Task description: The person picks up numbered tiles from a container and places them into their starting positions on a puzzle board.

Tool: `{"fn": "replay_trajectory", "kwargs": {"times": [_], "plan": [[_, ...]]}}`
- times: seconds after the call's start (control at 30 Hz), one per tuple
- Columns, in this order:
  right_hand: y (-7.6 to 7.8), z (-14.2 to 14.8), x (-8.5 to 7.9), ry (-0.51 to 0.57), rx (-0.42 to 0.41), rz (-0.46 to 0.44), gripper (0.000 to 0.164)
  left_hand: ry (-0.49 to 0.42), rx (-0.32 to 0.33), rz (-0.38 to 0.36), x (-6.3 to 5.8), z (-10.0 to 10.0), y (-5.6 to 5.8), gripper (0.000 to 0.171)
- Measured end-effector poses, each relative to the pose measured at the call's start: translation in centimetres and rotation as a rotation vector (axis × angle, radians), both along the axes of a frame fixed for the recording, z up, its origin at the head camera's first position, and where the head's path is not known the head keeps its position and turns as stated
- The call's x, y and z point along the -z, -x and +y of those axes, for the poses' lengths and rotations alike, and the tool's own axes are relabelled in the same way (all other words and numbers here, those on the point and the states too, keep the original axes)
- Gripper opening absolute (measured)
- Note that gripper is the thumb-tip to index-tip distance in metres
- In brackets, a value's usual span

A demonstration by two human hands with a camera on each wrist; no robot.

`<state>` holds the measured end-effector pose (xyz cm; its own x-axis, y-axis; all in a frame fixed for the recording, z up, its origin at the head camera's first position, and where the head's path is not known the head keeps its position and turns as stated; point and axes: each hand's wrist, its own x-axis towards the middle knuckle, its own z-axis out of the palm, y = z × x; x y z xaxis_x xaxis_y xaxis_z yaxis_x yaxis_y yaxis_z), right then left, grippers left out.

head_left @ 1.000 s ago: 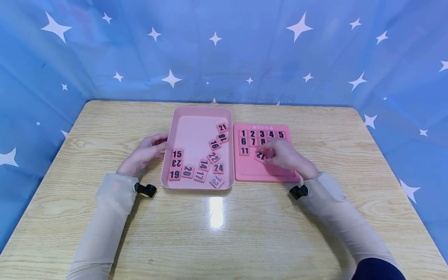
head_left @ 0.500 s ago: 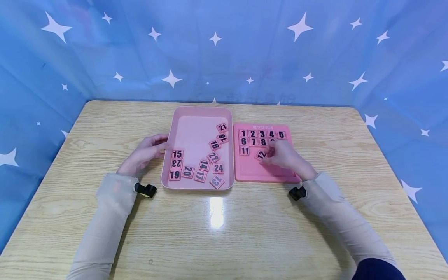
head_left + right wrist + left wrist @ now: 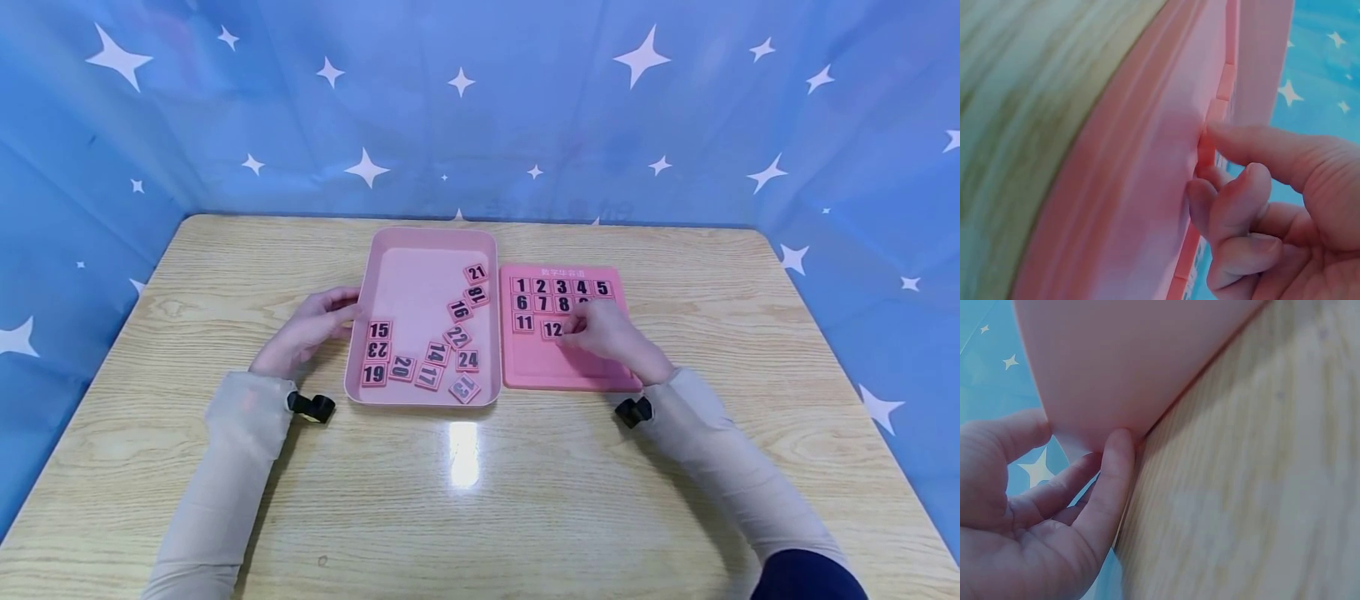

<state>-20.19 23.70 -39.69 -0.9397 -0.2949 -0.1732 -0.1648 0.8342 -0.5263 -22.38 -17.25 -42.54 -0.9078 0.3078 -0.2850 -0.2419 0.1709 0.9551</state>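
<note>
Tile 12 (image 3: 552, 330) is on the pink board (image 3: 536, 367), its number upright, pinched at its right side by the right hand (image 3: 607, 329). Closest to the person, a broad stretch of wooden desk (image 3: 525, 517) runs up to the near edges of board and tray. Within the board, there's sliding room between the tile and the near rim; a narrow gap parts it from tile 11 (image 3: 523, 322). Just left stands the pink tray (image 3: 416, 292), number tiles (image 3: 428, 377) crowding its near end and right wall, more room further back. The left hand (image 3: 311, 325) rests loosely bent fingers against its outer left wall. Behind the desk's far edge hangs a starry blue curtain (image 3: 420, 108).
</note>
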Motion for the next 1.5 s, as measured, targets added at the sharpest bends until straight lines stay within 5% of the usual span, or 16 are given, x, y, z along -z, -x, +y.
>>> {"fn": "replay_trajectory", "kwargs": {"times": [0.63,0.87,1.13,1.5], "plan": [[1.0,-0.9,0.0,-0.002,0.029,-0.092,0.016,0.01,-0.008,-0.006,0.2,-0.1,0.1,0.049],[1.6,-1.6,-2.1,-0.002,-0.021,0.002,0.018,0.007,0.003,-0.006,0.2,0.1,0.2,0.051],[2.6,-5.9,-4.6,0.112,-0.052,0.086,0.016,0.036,0.003,0.004,0.1,-0.1,0.3,0.05],[2.8,-9.8,-3.5,0.301,-0.167,0.094,0.023,0.026,-0.004,-0.001,0.1,0.0,0.2,0.049]]}}
